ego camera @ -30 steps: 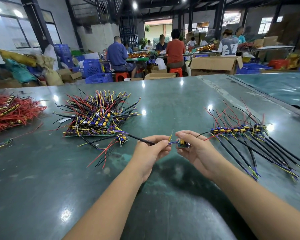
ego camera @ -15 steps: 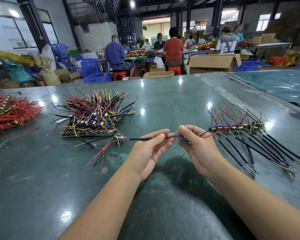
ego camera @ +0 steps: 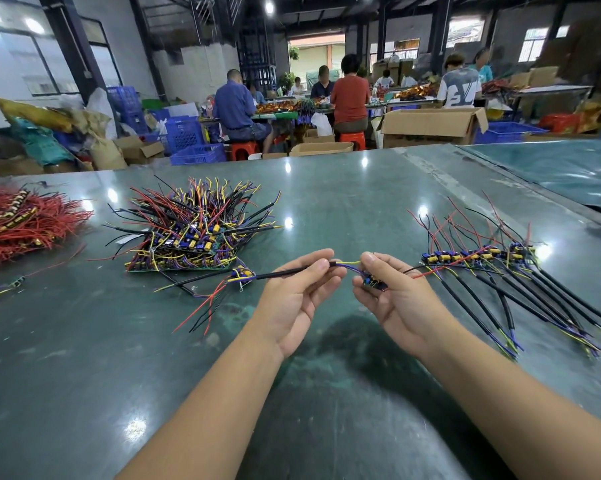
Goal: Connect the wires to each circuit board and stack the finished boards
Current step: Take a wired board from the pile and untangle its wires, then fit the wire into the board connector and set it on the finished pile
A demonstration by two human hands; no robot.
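Both hands are raised a little above the green worktop point(ego camera: 326, 188), close together but not touching. The left hand point(ego camera: 293, 292) pinches a black sheathed cable point(ego camera: 285, 271) between thumb and curled fingers, near the end where the sheath stops and thin yellow and purple wires point(ego camera: 349, 264) come out. The right hand point(ego camera: 392, 299) cups a small circuit board point(ego camera: 373, 283) in bent fingers, its thumb pressed down where those two wires reach it; a red lead and a black one trail from the board toward the right. The cable's far end runs left to another small board point(ego camera: 241, 274) lying on the worktop with loose red and black leads fanned below it.

Left of the hands sits a bristling heap of wired boards point(ego camera: 188, 237) — green panels, blue and yellow parts, wires sticking out every way. To the right, a neat row of boards point(ego camera: 472, 256) lies side by side, thick black cables streaming toward the near right edge, thin red and black leads pointing away. A tangle of red wires point(ego camera: 22, 220) lies at the far left.

No writing on the boards is legible to me. The worktop is glossy and scuffed, lamps mirrored in it — beyond it are cardboard boxes point(ego camera: 430, 124), blue crates point(ego camera: 184, 133) and seated people point(ego camera: 236, 105).
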